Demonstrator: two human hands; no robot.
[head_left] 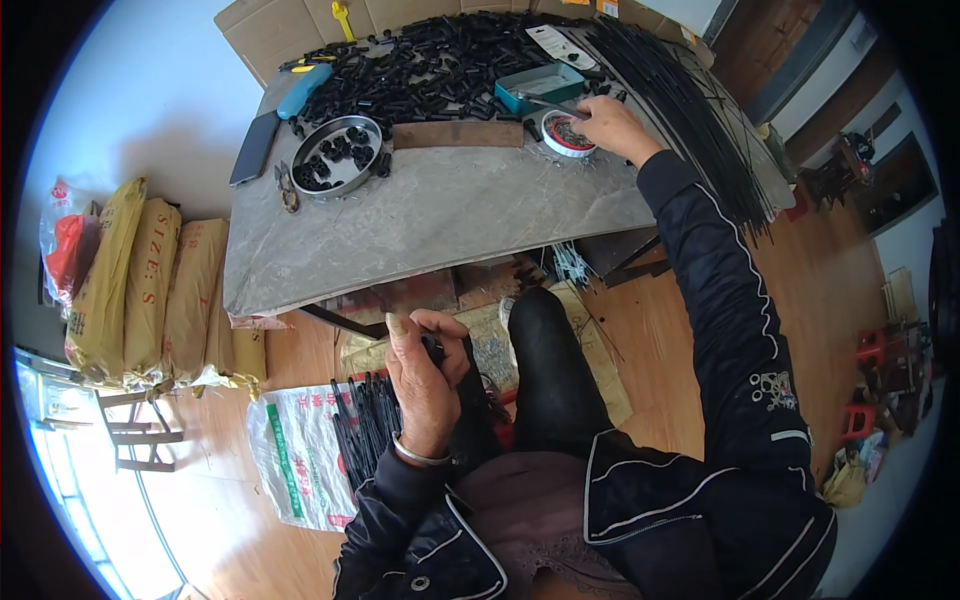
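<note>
My left hand (425,385) is raised over my lap, its fingers curled round a small black part (433,347); most of that part is hidden in the grip. At the table's right side my right hand (608,128) is closed on a slim dark tool (552,103), which points left; its exact kind is too small to make out. Beneath and beside those fingers stands a round white tin (566,149) with a red inner rim, holding small metal pieces. Just behind it is a teal tray (545,84).
Loose black parts (420,65) cover the table's (440,210) back. A round metal tray (375,165) of black pieces, pliers (287,187) and a phone-like slab (256,147) lie left. Long black rods (690,110) line the right edge. More rods (370,430) rest beside my left arm.
</note>
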